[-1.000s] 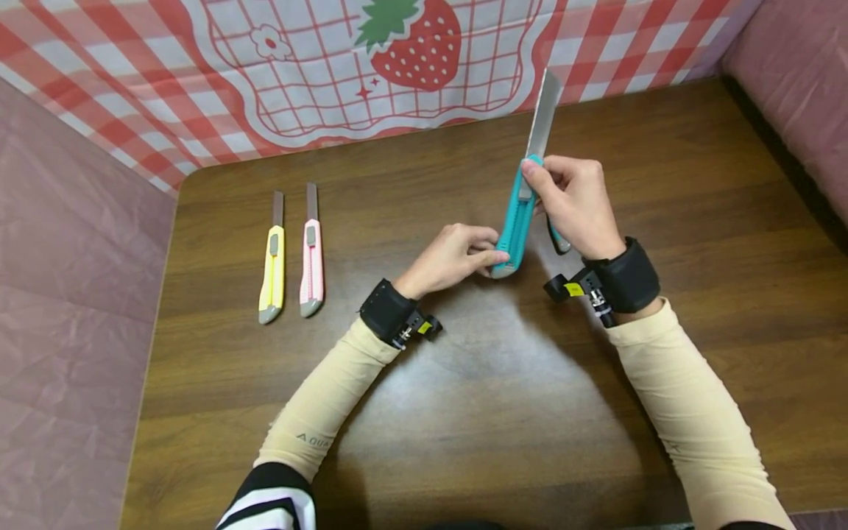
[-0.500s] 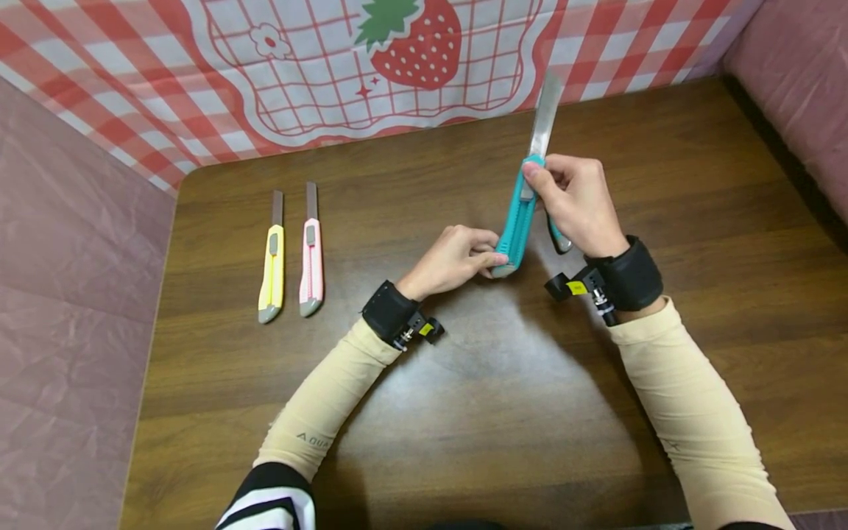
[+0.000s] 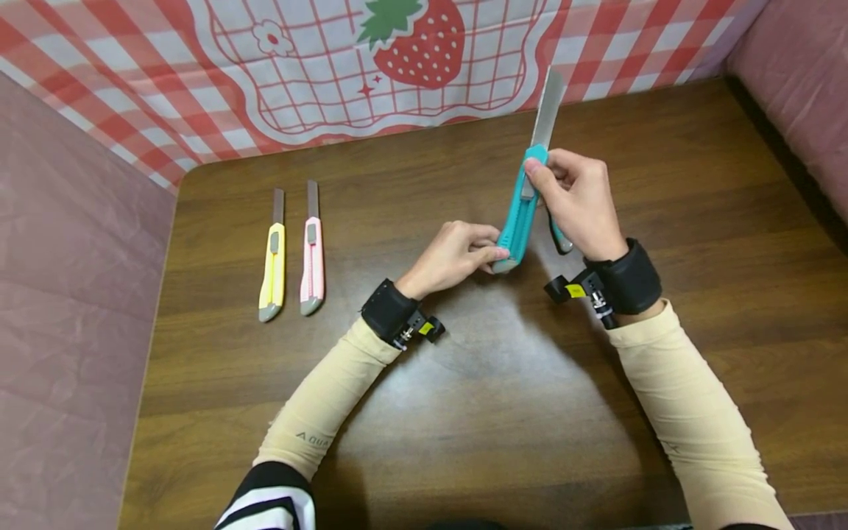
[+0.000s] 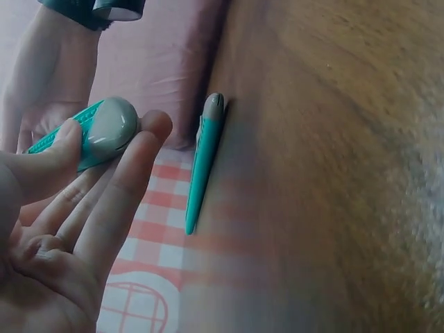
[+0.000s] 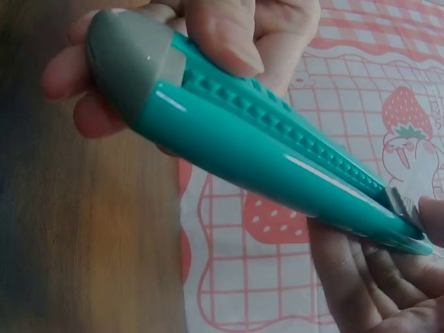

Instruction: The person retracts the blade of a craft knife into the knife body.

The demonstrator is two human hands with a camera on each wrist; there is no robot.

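Both hands hold a teal utility knife [image 3: 520,221] above the table, its long blade [image 3: 547,110] extended and pointing away. My left hand [image 3: 452,258] pinches the grey butt end between thumb and fingers. Near the blade end, my right hand [image 3: 581,197] grips the body, its thumb at the grey slider [image 3: 527,191]. In the right wrist view the teal handle [image 5: 263,159] spans the space between the two hands. A second teal utility knife [image 4: 205,163] lies on the table, mostly hidden behind the right hand in the head view.
On the table's [image 3: 411,412] left side lie a yellow utility knife [image 3: 272,272] and a pink utility knife [image 3: 312,269], side by side with blades extended. A red-and-white strawberry cloth [image 3: 311,88] hangs along the far edge. Pink cloth [image 3: 795,88] covers the right side.
The held teal knife has risen very slightly, and the light on its blade has shifted. Both hands keep their hold; the other knives stay where they were.
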